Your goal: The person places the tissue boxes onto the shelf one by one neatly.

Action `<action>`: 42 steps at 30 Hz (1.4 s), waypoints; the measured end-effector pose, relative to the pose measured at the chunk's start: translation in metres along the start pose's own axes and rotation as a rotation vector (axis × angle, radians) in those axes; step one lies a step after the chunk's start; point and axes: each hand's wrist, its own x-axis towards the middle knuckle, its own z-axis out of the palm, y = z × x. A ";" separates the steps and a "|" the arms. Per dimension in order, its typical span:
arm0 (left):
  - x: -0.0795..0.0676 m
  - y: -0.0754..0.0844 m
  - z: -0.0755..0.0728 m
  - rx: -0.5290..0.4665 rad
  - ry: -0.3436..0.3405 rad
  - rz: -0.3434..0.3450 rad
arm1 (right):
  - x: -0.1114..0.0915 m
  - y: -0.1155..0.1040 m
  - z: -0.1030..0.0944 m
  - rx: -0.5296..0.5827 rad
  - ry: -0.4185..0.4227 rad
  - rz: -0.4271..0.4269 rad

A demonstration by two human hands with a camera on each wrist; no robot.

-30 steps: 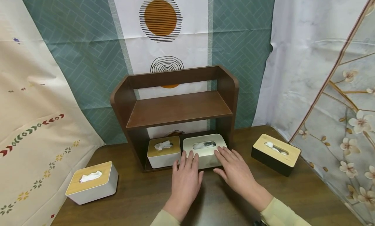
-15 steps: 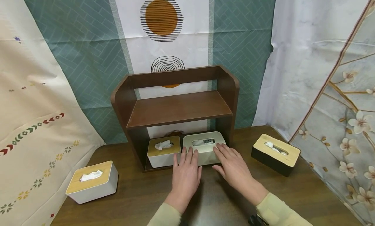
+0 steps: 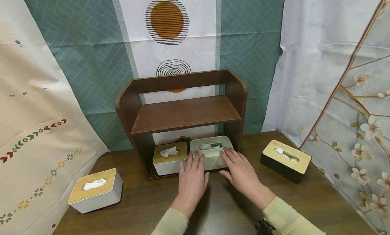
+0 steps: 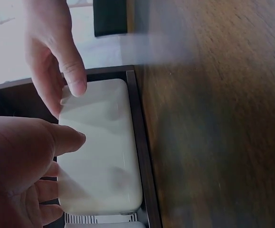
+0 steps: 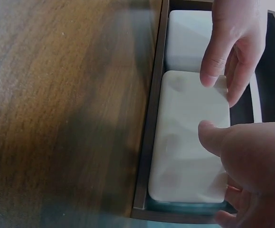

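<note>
A pale cream tissue box [image 3: 209,146] sits in the lower compartment of a brown shelf [image 3: 186,113], at its right side. Straight fingers of my left hand [image 3: 192,181] rest against the box's front upper edge on the left. The right hand [image 3: 242,169] touches the same edge on the right. Both wrist views show the thumbs spread over the box's front face [image 4: 99,142], fingertips reaching the top. Beside it on the left stands a white tissue box with a wooden lid [image 3: 170,160], its side close to the cream one.
Another white tissue box with a wooden lid [image 3: 97,189] stands on the table [image 3: 146,208] at the left. To the right is a black tissue box with a wooden lid [image 3: 284,160]. Patterned cloths [image 3: 253,59] hang behind and at the sides.
The cream tissue box has slid a little back into the shelf under both hands, which have followed it forward. The other tissue boxes keep their places.
</note>
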 end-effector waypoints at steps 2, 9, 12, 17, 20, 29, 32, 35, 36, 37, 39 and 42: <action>0.001 0.000 0.000 -0.006 0.000 -0.003 | 0.001 0.001 0.000 -0.005 -0.006 0.001; 0.001 -0.001 0.001 -0.008 -0.006 -0.006 | 0.004 -0.001 0.000 0.020 -0.012 0.009; 0.002 -0.001 0.001 -0.003 -0.003 -0.005 | 0.004 -0.001 0.000 0.027 -0.029 0.021; 0.002 -0.001 0.002 -0.007 0.003 -0.004 | 0.001 0.000 0.002 0.038 -0.047 0.035; 0.001 0.001 -0.001 -0.011 -0.005 -0.008 | -0.002 -0.001 0.001 0.034 -0.043 0.031; -0.004 0.011 -0.011 -0.084 -0.014 0.000 | -0.023 -0.006 -0.019 0.026 -0.042 0.066; -0.005 0.016 -0.015 -0.086 -0.020 0.008 | -0.029 -0.006 -0.027 0.021 -0.056 0.079; -0.004 0.021 -0.018 -0.085 -0.024 0.022 | -0.035 -0.004 -0.035 0.018 -0.063 0.096; -0.003 0.022 -0.019 -0.089 -0.025 0.025 | -0.038 -0.003 -0.037 0.019 -0.067 0.103; -0.003 0.024 -0.020 -0.092 -0.026 0.028 | -0.040 -0.002 -0.040 0.018 -0.073 0.112; -0.002 0.028 -0.022 -0.099 -0.027 0.032 | -0.046 0.000 -0.044 0.016 -0.085 0.127; 0.000 0.034 -0.024 -0.104 -0.037 0.035 | -0.053 0.004 -0.049 0.017 -0.102 0.152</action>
